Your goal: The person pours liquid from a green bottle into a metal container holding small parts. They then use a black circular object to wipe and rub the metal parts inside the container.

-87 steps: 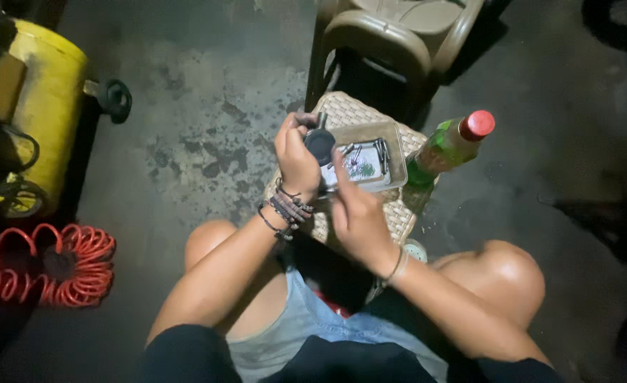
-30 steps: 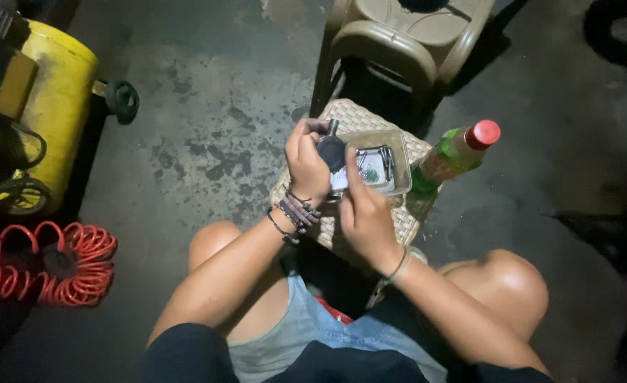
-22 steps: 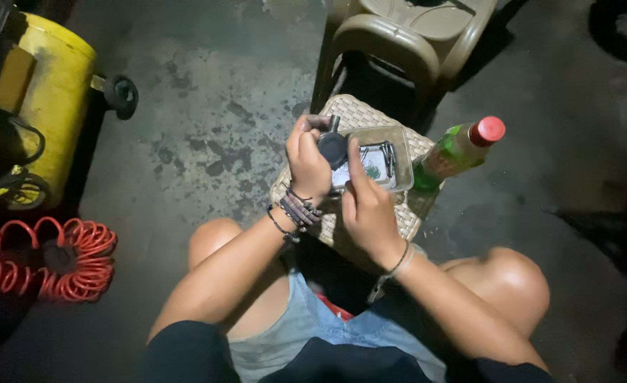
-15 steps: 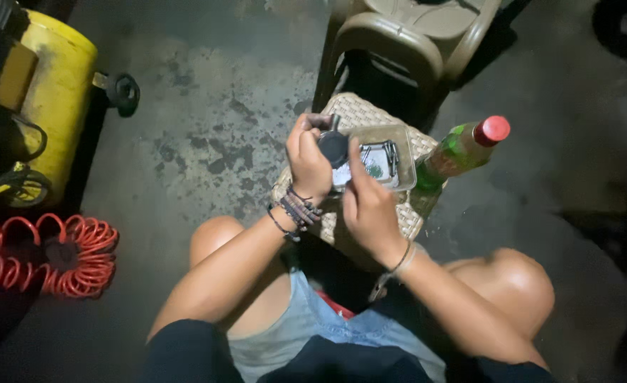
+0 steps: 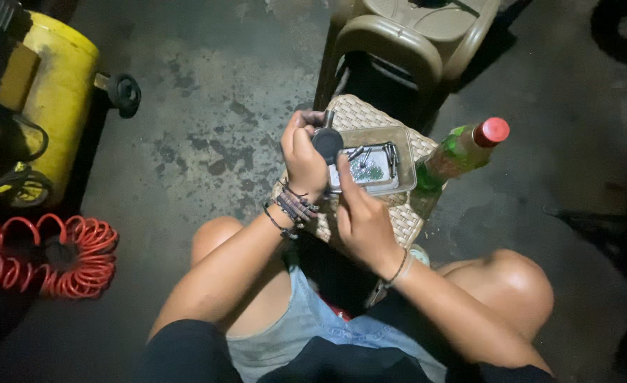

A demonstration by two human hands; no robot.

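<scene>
Clamped in the left hand (image 5: 305, 159) with the right hand (image 5: 359, 220) steadying: small dark round part (image 5: 327, 142), likely stiff, light, best pinched at its rim, near tray (image 5: 406, 163).

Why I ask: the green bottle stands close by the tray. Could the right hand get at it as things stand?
Probably yes. The right hand lies by the clear plastic tray on the woven stool, and the green bottle with a red cap stands just beyond the tray on that side. Nothing visible blocks the way.
</scene>
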